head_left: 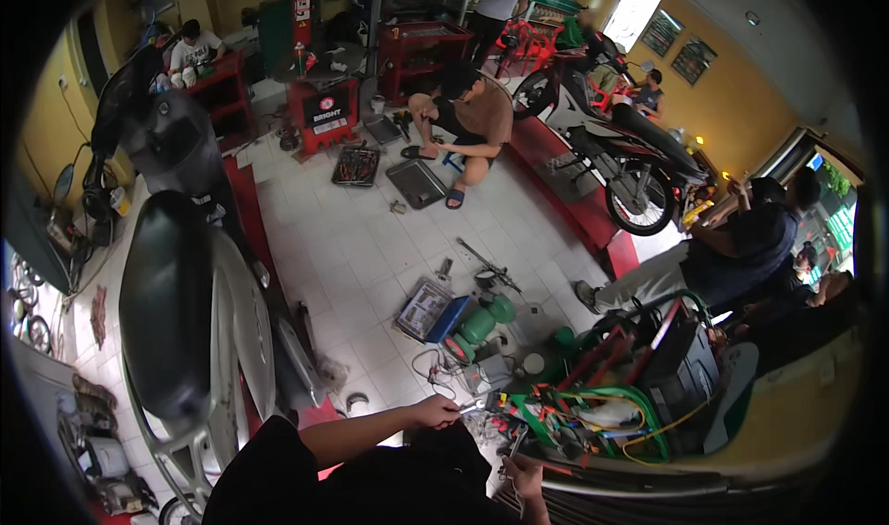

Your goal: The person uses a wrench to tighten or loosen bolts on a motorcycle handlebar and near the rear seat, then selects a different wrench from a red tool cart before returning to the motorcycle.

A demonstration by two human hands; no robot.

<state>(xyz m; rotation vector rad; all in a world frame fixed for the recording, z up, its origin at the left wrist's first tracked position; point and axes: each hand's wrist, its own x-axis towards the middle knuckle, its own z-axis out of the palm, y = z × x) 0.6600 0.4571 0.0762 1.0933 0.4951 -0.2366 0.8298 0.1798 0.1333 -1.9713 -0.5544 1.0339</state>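
At the lower middle, my left hand (436,412) is closed around the end of a shiny metal spanner (473,406), which points to the right. Below and to the right, my right hand (524,477) grips another metal spanner (516,443), its head pointing up. Just past my hands, a green-rimmed cart tray (665,439) is heaped with tools, cables and small parts. A grey box-shaped device (487,375) with a dark cable stands on the floor beyond my left hand. Small parts between my hands are too cluttered to tell apart.
A motorbike with a black seat (171,303) stands close on my left. Ahead lie a blue toolbox (450,318) and a green machine (479,325). A person (482,118) squats near a black tray (416,184); another (750,247) stands at right by a raised motorbike (639,155).
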